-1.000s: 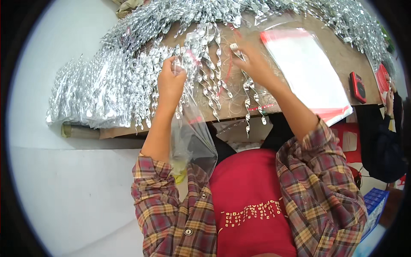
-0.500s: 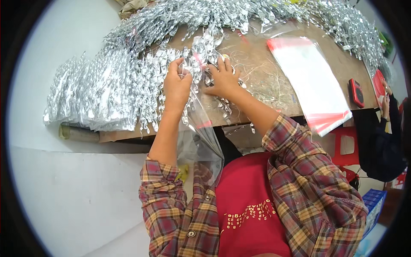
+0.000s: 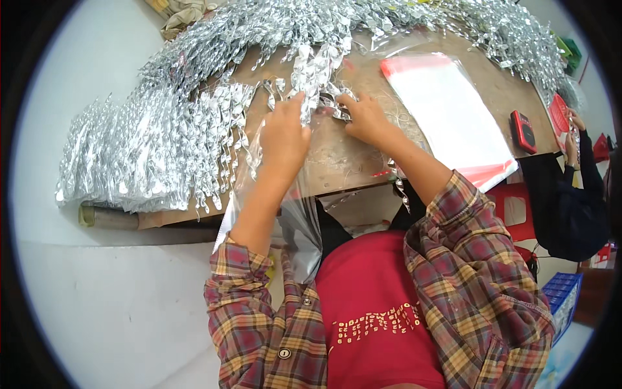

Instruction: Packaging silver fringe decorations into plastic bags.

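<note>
My left hand (image 3: pixel 284 133) is closed at the table's near middle, gripping the upper part of a clear plastic bag (image 3: pixel 299 236). The bag trails down past my forearm and over the table edge. Just beyond my fingers lies a bunch of silver twisted foil strips (image 3: pixel 313 71). To the right, my right hand (image 3: pixel 368 118) has its thumb and fingers pinched on a silver foil strip (image 3: pixel 338 110) with a dark underside. Another foil strip (image 3: pixel 401 188) dangles below my right wrist, off the table edge.
Heaped silver strips (image 3: pixel 123 155) cover the table's left side and far edge. A stack of clear bags with red ends (image 3: pixel 453 117) lies on the right, beside a red and black device (image 3: pixel 523 131). A co-worker (image 3: pixel 557 201) sits far right near a red stool (image 3: pixel 512 207).
My left hand has moved slightly right, bringing the clear bag up over the table edge. My right hand has shifted right and gone from spread fingers to pinching a strip.
</note>
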### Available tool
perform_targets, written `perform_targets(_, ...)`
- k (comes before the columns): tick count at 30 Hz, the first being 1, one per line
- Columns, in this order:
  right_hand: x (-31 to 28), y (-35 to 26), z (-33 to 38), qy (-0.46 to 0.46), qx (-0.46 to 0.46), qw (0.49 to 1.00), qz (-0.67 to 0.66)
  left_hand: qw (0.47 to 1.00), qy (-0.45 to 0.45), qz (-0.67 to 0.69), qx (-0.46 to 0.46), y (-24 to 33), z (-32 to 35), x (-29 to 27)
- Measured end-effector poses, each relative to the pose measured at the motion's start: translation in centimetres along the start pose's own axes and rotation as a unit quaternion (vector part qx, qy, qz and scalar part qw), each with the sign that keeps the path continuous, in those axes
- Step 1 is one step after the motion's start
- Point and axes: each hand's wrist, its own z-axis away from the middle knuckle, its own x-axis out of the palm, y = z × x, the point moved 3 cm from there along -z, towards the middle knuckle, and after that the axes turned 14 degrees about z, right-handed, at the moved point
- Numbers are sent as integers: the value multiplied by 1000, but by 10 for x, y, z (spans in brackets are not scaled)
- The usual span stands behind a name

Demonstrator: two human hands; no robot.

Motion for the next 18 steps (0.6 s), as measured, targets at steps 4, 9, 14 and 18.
perform_targets(4,1,-3,-3,16,37,999,0,983,-134,-86,-96,35,-9,27)
perform_targets(9,7,-2,-8,33,36,999,2,967,-101,-124,-199,3,-12,48)
perform_targets(14,3,18,-9,34,32,998,45,978,-19,-184,-100,-36,-1,41)
perform_targets(18,-14,62,-6,-24,13,998,55,988,26,-139,-68,-43,6,32)
